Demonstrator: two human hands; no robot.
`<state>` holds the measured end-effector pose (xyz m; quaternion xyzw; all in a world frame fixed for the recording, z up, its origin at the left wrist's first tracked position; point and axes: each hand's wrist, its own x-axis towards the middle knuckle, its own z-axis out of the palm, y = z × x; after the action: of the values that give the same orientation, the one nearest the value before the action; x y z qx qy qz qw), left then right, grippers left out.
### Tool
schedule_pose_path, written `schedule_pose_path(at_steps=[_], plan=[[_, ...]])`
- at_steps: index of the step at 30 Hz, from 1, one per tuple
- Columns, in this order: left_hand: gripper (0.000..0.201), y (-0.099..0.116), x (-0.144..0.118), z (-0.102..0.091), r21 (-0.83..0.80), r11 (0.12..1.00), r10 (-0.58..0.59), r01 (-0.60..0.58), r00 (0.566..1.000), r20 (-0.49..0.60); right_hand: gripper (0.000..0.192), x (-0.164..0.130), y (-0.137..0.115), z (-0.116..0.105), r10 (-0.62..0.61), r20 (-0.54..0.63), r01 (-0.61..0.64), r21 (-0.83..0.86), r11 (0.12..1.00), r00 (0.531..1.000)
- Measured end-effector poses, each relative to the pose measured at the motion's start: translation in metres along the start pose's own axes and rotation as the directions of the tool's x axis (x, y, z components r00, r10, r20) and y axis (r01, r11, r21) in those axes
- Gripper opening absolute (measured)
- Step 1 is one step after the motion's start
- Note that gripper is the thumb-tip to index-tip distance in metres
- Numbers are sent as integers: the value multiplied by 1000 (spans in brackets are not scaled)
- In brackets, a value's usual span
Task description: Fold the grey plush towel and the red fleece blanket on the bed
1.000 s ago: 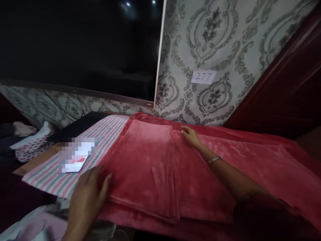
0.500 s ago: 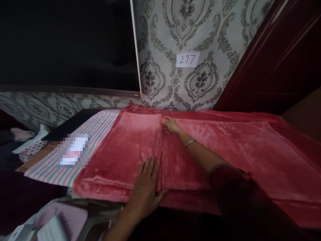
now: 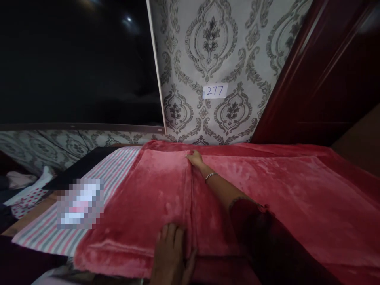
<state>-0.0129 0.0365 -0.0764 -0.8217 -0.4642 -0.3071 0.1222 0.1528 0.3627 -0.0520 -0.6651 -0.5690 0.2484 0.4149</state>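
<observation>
While the red blanket (image 3: 148, 194) lies folded beside the striped cloth (image 3: 111, 168), the left hand (image 3: 171, 251) rests open at the folded edge's (image 3: 187, 198) near end and the right hand (image 3: 194, 157) sits curled at its far end, pinching or not unclear, so even tension should straighten it best.

Dim indoor light; shadow deepens at the near edge of the red blanket (image 3: 142, 190). Above-left of the blanket, a black screen (image 3: 74, 71) reflects a small white glare; above-right, a glossy dark-red panel (image 3: 320, 75) carries pale streaks. Left of the blanket, blocky pixelation (image 3: 80, 204) covers a bright patch. Wide-lens distortion slightly bows the screen's lower edge.
</observation>
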Motion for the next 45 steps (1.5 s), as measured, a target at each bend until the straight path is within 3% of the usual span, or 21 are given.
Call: schedule_pose_path(at_steps=[2,6,8,11,15,21,25,30,33,39,42,45], plan=[[5,4,2,2,27,1000,-9,10,1000,-25,41,2,1,3,41,-14,-40,15,999,999],[22,9,4,10,32,997,71,-67,983,-171,47,0,2,4,59,-66,-57,40,998,996],[22,10,2,14,42,995,95,-89,977,-190,48,-2,2,3,62,-80,-59,46,997,995],[13,12,-5,18,74,996,64,-55,991,-120,47,-4,2,2,66,-73,-63,45,997,995],[16,12,-12,20,128,991,-21,27,999,-49,44,-4,-4,-1,53,-36,-52,30,998,998],[22,6,-13,23,92,986,142,-137,989,-49,49,-7,-9,-11,12,-19,-12,13,1000,1000],[22,14,-12,17,121,992,50,-48,999,-16,49,-10,-7,-16,33,7,-33,-13,999,999],[27,20,2,1,70,996,-51,57,995,-81,60,-16,-8,-21,35,62,-30,-67,997,997],[14,21,10,-1,22,994,-104,105,994,-31,63,-25,-8,-23,11,105,-1,-97,995,994],[28,28,9,10,41,999,-34,34,999,2,64,-40,-10,-26,-21,108,35,-127,991,994],[33,30,9,0,-62,998,20,-16,998,56,61,-44,-16,-32,-12,121,31,-153,988,993],[28,17,23,-24,-246,969,-1,29,993,114,69,-59,-28,-38,-56,101,73,-181,981,993]])
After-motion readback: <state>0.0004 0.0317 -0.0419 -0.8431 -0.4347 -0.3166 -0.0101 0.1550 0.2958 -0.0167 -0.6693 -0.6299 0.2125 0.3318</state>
